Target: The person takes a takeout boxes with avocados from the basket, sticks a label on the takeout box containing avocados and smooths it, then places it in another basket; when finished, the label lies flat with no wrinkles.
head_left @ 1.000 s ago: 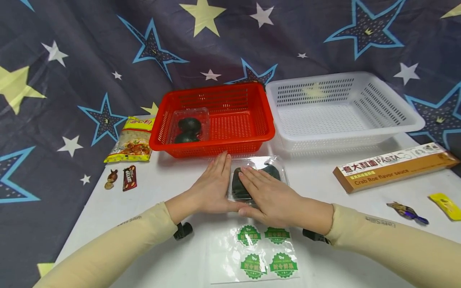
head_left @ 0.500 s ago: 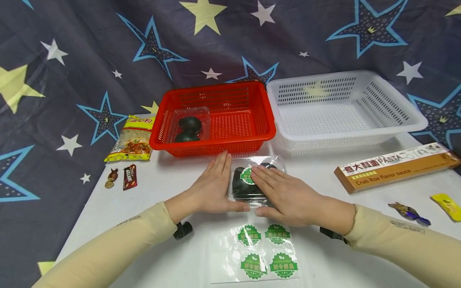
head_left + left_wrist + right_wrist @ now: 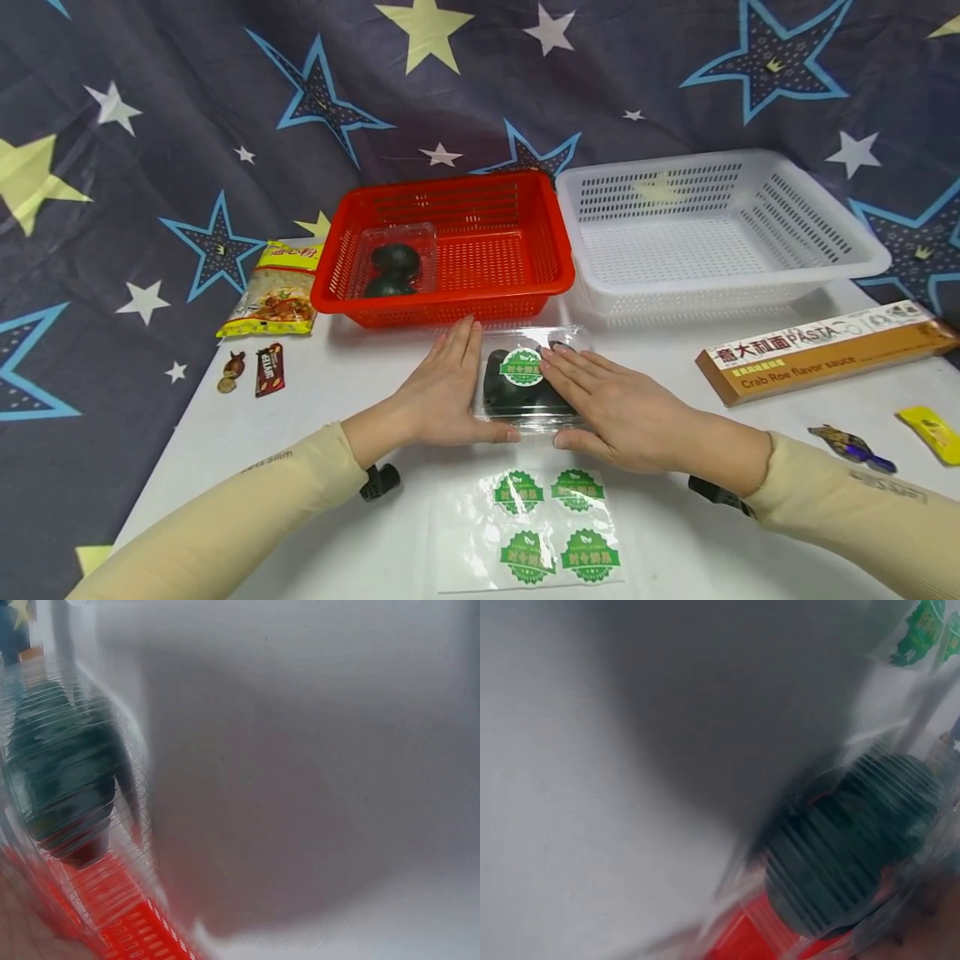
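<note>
A clear plastic clamshell box (image 3: 528, 417) holds dark green fruits that look like avocados (image 3: 64, 780). It lies on the white table, with a round green-and-white sticker (image 3: 521, 367) on its lid. My left hand (image 3: 446, 404) rests along the box's left edge, fingers straight and thumb toward the front. My right hand (image 3: 622, 408) lies with straight fingers over the right part of the lid, fingertips at the sticker's right edge. Both wrist views show the box's ribbed side, with dark fruit (image 3: 825, 870) behind it. A sheet of several green stickers (image 3: 468, 533) lies in front.
A red basket (image 3: 450, 302) behind the box contains another clear box of dark fruits (image 3: 396, 260). Beside it stands a white basket (image 3: 720, 283). A yellow food bag (image 3: 273, 292) and small wrapped snacks (image 3: 271, 370) lie left; a pasta box (image 3: 825, 350) and more wrappers (image 3: 852, 446) lie right.
My right hand has slid rightward across the lid, uncovering the round sticker that was under its fingers. My left hand has stayed at the box's left edge.
</note>
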### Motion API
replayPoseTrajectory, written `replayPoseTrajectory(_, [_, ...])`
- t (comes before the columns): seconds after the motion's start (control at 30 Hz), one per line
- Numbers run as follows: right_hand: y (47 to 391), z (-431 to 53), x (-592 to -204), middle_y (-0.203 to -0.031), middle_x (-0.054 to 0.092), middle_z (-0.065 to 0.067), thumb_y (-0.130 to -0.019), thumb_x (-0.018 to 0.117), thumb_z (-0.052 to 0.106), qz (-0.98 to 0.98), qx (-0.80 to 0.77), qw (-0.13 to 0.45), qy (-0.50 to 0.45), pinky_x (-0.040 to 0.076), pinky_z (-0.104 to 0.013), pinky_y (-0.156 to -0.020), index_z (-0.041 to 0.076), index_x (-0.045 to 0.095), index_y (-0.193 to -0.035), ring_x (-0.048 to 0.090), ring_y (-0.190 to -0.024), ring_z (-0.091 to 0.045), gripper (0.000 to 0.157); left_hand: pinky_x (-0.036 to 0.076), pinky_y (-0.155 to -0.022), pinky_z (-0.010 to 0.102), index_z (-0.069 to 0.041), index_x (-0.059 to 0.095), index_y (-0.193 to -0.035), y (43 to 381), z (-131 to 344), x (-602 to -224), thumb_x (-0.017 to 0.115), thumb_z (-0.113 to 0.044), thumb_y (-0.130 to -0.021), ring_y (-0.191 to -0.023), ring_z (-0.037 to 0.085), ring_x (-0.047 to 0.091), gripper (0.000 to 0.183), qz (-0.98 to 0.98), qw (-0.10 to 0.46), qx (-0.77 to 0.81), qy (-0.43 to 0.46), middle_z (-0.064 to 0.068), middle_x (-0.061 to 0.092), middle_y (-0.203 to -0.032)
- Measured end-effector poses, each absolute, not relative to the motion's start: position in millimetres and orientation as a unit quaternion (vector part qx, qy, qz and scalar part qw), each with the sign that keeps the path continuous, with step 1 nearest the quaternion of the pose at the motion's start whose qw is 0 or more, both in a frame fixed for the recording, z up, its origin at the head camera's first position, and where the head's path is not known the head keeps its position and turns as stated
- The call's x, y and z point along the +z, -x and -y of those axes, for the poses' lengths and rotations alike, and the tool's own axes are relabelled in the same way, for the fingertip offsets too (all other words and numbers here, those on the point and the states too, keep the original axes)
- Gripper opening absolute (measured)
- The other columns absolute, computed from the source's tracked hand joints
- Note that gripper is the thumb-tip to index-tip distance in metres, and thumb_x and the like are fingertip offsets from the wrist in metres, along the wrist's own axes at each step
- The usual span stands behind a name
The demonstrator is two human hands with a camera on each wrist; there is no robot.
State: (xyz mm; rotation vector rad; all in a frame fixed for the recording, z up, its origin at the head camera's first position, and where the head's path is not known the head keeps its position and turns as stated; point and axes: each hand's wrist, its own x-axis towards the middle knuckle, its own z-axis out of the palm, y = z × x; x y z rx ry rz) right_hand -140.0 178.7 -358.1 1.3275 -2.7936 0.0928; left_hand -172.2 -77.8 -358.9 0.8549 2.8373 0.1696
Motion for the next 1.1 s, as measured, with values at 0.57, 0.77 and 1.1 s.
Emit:
replayPoseTrajectory(0.57, [143, -166, -363, -0.154, 0.028, -0.014, -0.091, 0.054, 0.053, 0.87, 0.065, 0.065, -0.484, 0.026, -0.044, -0.112, -0.002, 0.031, -0.147, 0.025, -0.142, -0.028, 0.081, 0.006, -0.116, 0.041, 0.003, -0.003, -0.15, 172, 78, -359, 0.052, -0.084, -0.068, -0.145, 0.029, -0.004, 0.131, -0.95, 0.085, 0.074, -0.293, 0.02, -0.004, -0.158])
replayPoseTrajectory(0.77, [141, -126, -360, -0.155, 0.02, -0.021, -0.097, 0.033, 0.06, 0.897, 0.078, 0.025, -0.435, 0.02, -0.045, -0.114, -0.006, 0.022, -0.148, 0.016, -0.144, -0.032, 0.084, 0.006, -0.116, 0.044, 0.005, -0.002, -0.149, 174, 79, -359, 0.055, -0.081, -0.069, -0.145, 0.031, -0.005, 0.131, -0.946, 0.086, 0.063, -0.305, 0.023, -0.005, -0.157])
replayPoseTrajectory(1.1, [142, -125, -359, -0.153, 0.023, -0.021, -0.097, 0.029, 0.06, 0.9, 0.061, 0.011, -0.432, 0.019, -0.044, -0.115, -0.006, 0.029, -0.146, 0.017, -0.143, -0.033, 0.082, 0.006, -0.116, 0.043, 0.005, -0.003, -0.149, 173, 79, -358, 0.052, -0.081, -0.071, -0.145, 0.032, -0.003, 0.129, -0.949, 0.095, 0.061, -0.295, 0.022, -0.005, -0.157])
